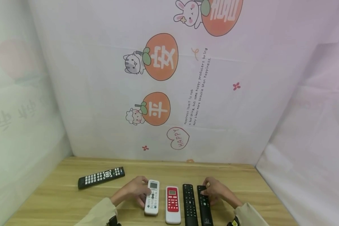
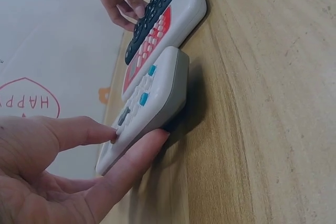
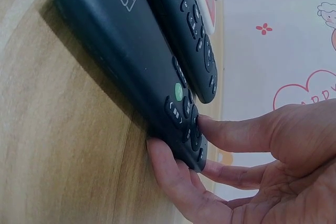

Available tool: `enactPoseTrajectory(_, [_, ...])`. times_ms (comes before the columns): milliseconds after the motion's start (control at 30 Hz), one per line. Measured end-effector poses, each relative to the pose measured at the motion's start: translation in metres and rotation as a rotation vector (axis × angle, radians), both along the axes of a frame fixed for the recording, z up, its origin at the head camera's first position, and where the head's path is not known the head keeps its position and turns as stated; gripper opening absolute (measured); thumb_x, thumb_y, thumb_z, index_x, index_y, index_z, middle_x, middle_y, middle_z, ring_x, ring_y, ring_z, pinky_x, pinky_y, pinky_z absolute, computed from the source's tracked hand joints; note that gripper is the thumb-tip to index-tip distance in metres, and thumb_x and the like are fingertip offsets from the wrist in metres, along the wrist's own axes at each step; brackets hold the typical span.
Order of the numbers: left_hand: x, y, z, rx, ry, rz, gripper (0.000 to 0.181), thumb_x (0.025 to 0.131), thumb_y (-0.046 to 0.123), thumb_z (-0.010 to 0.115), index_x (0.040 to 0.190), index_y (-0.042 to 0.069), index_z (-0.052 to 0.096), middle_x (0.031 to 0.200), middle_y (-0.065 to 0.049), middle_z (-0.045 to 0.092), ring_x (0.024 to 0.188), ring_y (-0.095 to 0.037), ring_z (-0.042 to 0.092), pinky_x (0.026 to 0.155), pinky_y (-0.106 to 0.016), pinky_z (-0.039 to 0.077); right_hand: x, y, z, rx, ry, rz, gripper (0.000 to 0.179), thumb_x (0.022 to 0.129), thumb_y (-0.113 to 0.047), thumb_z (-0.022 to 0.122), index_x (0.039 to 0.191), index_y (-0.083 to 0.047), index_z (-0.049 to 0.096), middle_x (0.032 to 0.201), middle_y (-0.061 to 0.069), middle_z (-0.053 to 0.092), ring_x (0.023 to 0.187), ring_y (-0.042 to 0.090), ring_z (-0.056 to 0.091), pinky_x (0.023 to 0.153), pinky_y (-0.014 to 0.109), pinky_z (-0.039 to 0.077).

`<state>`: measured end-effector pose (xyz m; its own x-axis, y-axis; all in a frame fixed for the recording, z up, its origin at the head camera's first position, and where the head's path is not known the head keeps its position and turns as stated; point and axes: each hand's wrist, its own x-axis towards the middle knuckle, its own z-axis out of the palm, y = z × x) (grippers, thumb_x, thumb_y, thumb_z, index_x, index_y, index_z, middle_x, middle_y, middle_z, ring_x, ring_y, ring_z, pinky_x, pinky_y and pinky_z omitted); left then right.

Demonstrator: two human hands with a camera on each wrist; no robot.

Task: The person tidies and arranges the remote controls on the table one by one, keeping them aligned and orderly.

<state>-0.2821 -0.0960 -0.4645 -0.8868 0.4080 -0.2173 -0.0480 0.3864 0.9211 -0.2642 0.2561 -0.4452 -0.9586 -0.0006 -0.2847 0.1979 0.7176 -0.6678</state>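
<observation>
My left hand [image 1: 136, 189] pinches a white remote control [image 1: 152, 202] near its screen end. In the left wrist view the thumb [image 2: 86, 132] presses on the button face, and a finger lies along the side of the casing. A shadow falls beneath this white remote, whose near end looks raised off the wood. My right hand [image 1: 215, 190] grips the top end of the rightmost black remote control [image 1: 205, 208]. In the right wrist view its thumb [image 3: 236, 134] is on the buttons and the fingers curl by the opposite edge.
Between the hands lie a white remote with a red panel [image 1: 173, 217] and a longer black remote [image 1: 189, 201], side by side. Another black remote [image 1: 101, 177] with pale buttons lies angled at the table's left. A printed white cloth [image 1: 214, 135] rises behind the wooden table [image 1: 53, 197].
</observation>
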Motion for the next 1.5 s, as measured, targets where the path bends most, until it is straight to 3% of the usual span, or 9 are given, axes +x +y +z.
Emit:
enactPoseTrajectory(300, [0.0043,0.0000,0.0020,-0.022,0.031,-0.008,0.058,0.087,-0.003,0.069,0.137,-0.015,0.043,0.078,-0.020,0.070,0.059,-0.026,0.070,0.049,-0.034,0.061,-0.0001,-0.0001,-0.0007,0.009,0.006,0.008,0.022,0.095,0.002,0.072,0.110,0.003,0.057,0.093,0.018,0.064,0.079,0.026,0.070,0.065,0.041,0.066])
enactPoseTrajectory(633, [0.0061,-0.0017,0.0019,-0.072,0.027,0.032,0.058,0.086,-0.003,0.071,0.137,-0.013,0.045,0.080,-0.019,0.068,0.063,-0.026,0.070,0.051,-0.035,0.062,0.0005,0.0001,-0.0026,-0.022,0.006,-0.001,0.024,0.094,0.003,0.072,0.111,0.004,0.055,0.093,0.020,0.063,0.079,0.028,0.071,0.066,0.041,0.066])
enactPoseTrajectory(1200, [0.0057,-0.0029,-0.0006,-0.028,0.032,0.023,0.054,0.088,-0.005,0.071,0.134,-0.015,0.046,0.079,-0.021,0.069,0.057,-0.024,0.068,0.052,-0.036,0.062,-0.0015,0.0046,-0.0039,-0.028,-0.010,-0.018,0.032,0.093,0.000,0.075,0.116,0.006,0.054,0.095,0.023,0.062,0.081,0.029,0.071,0.065,0.040,0.066])
enactPoseTrajectory(1367, [0.0037,-0.0043,0.0007,-0.038,0.047,0.020,0.054,0.088,-0.002,0.073,0.134,-0.014,0.047,0.082,-0.019,0.069,0.062,-0.024,0.068,0.053,-0.037,0.063,-0.0028,0.0057,-0.0051,-0.033,-0.020,-0.026,0.032,0.093,0.000,0.075,0.116,0.006,0.054,0.094,0.023,0.061,0.080,0.029,0.071,0.065,0.040,0.066])
enactPoseTrajectory(1500, [-0.0022,-0.0083,0.0061,-0.063,0.065,0.032,0.061,0.088,0.003,0.076,0.139,-0.013,0.047,0.093,-0.018,0.066,0.073,-0.025,0.067,0.060,-0.038,0.064,-0.0044,0.0051,-0.0044,-0.023,-0.033,-0.041,0.031,0.094,-0.002,0.074,0.117,0.006,0.054,0.092,0.022,0.062,0.080,0.028,0.069,0.065,0.038,0.066])
